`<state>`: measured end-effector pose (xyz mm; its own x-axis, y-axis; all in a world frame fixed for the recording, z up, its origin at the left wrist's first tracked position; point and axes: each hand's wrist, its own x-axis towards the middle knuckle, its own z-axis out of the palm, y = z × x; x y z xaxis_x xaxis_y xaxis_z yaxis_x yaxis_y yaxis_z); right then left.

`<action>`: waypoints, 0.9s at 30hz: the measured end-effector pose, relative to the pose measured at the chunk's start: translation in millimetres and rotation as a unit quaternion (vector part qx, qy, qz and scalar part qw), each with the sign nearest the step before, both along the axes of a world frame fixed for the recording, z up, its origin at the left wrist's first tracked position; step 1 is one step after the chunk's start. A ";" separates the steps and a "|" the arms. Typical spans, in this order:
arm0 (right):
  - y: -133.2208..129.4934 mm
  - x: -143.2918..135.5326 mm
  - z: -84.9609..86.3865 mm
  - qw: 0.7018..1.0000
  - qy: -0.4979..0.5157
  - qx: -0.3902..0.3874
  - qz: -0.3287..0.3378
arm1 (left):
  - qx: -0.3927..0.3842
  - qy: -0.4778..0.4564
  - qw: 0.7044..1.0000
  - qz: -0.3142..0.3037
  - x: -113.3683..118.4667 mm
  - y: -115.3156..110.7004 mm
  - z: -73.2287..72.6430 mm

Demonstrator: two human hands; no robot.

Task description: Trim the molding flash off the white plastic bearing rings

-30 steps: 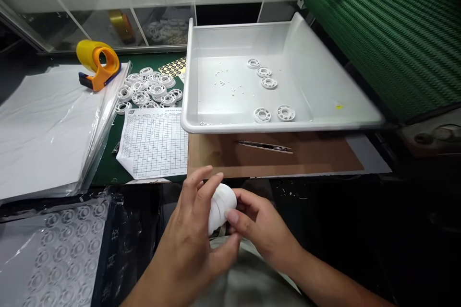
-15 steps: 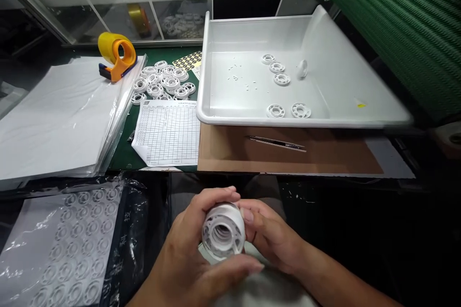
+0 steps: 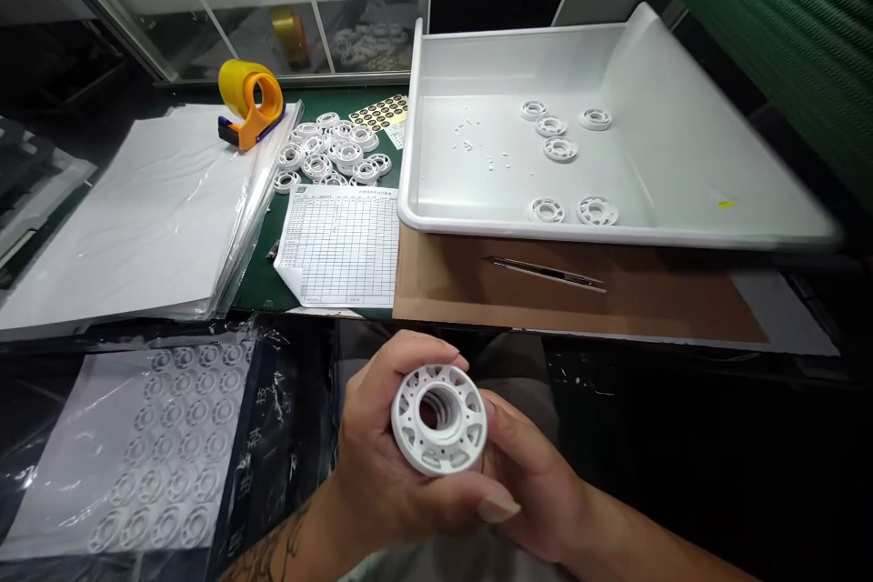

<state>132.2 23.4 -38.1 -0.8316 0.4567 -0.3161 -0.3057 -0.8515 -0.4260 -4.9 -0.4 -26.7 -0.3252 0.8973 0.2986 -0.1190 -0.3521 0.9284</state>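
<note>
A stack of white plastic spoked rings (image 3: 472,426) is held low in front of me, its round face turned up toward the camera. Several inner edges show through the centre hole. My left hand (image 3: 375,436) is wrapped round the stack, fingers over the top and thumb beneath. From the right, my right hand (image 3: 542,482) presses against the stack's side; its fingertips are partly hidden behind it. In the white tray (image 3: 505,229) lie several loose rings like these, including one ring (image 3: 596,118) flat toward the back, and small white scraps (image 3: 469,145).
Tweezers (image 3: 546,274) lie on cardboard before the tray. Left of it are a ring pile (image 3: 345,153), a printed form (image 3: 341,245), a sticker sheet (image 3: 380,113) and a tape dispenser (image 3: 252,109) on bagged sheets (image 3: 136,209). Bagged rings (image 3: 170,446) sit lower left.
The stack's face has turned more toward the camera, still in both hands. The tray ring that stood tilted now lies flat. The view has shifted slightly left.
</note>
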 end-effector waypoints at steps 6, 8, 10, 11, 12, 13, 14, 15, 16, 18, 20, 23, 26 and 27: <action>1.7 0.0 -1.1 1.000 -0.002 0.006 -0.003 | -0.019 -0.001 1.000 0.005 1.0 1.4 5.3; 2.3 -1.0 -1.1 1.000 -0.009 0.023 -0.004 | -0.029 0.002 1.000 0.008 1.7 2.2 6.6; 4.5 -0.1 -2.2 0.998 -0.020 0.051 -0.006 | -0.036 0.011 0.999 0.011 1.8 2.5 8.1; 6.8 1.8 -3.4 0.997 -0.029 0.070 -0.008 | -0.040 0.019 0.999 0.010 1.5 2.5 9.1; 10.4 5.1 -5.0 0.995 -0.039 0.094 -0.012 | -0.043 0.027 0.999 0.006 0.7 2.3 10.2; 15.3 9.8 -6.8 0.991 -0.053 0.121 -0.020 | -0.047 0.029 0.998 0.000 -0.4 2.2 11.5; 21.6 15.9 -8.5 0.985 -0.072 0.152 -0.036 | -0.054 0.022 0.998 -0.012 -1.8 2.0 12.8; 29.0 23.1 -9.7 0.977 -0.092 0.184 -0.060 | -0.065 0.003 0.998 -0.028 -3.5 1.9 13.9; 37.1 31.0 -9.9 0.965 -0.115 0.216 -0.093 | -0.078 -0.028 0.995 -0.049 -5.1 2.0 14.7; 53.6 46.7 -6.3 0.938 -0.145 0.271 -0.162 | -0.110 -0.107 0.984 -0.096 -8.1 2.4 15.1; 66.6 59.2 3.1 0.904 -0.159 0.335 -0.213 | -0.129 -0.181 0.965 -0.142 -9.7 3.0 14.0; 75.2 67.1 22.8 0.818 -0.203 0.478 -0.246 | -0.132 -0.258 0.937 -0.195 -10.4 3.4 11.6; 75.9 64.0 39.7 0.745 -0.216 0.589 -0.229 | -0.145 -0.302 0.914 -0.228 -11.0 3.9 12.9; 76.1 61.5 43.7 0.722 -0.204 0.626 -0.215 | -0.166 -0.309 0.906 -0.236 -11.3 4.5 14.6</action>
